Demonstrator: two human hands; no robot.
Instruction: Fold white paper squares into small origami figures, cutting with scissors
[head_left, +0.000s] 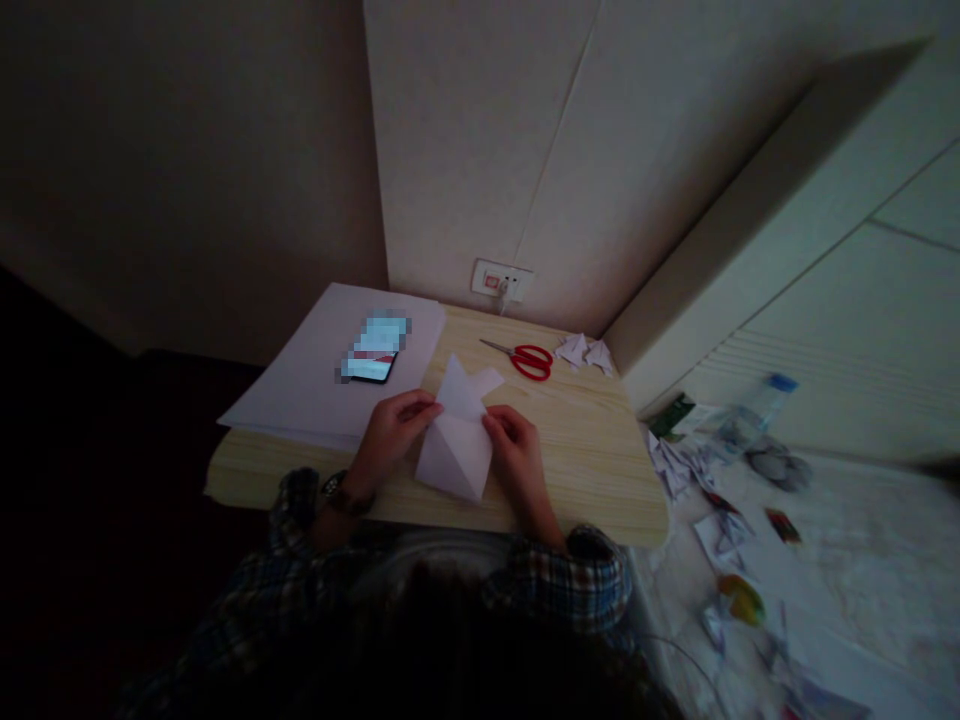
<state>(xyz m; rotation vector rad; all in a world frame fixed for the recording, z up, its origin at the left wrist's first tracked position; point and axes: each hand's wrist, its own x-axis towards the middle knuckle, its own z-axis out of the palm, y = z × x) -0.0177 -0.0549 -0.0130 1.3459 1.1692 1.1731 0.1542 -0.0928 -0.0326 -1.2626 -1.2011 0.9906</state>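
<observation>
A folded sheet of white paper (457, 445), pointed at its far end and creased across the middle, is held just over the small wooden table (577, 450). My left hand (394, 430) pinches its left edge between thumb and fingers. On the opposite edge, my right hand (517, 450) grips it the same way. Behind the folded paper lies a small white paper strip (486, 382). Red-handled scissors (531, 361) rest beyond my right hand, their blades pointing left.
A stack of large white sheets (300, 370) covers the table's left side, with a lit phone (375, 350) on it. Small folded paper pieces (574, 350) sit at the back right corner. A wall socket (501, 280) is behind. Papers and a plastic bottle (750, 420) clutter the right.
</observation>
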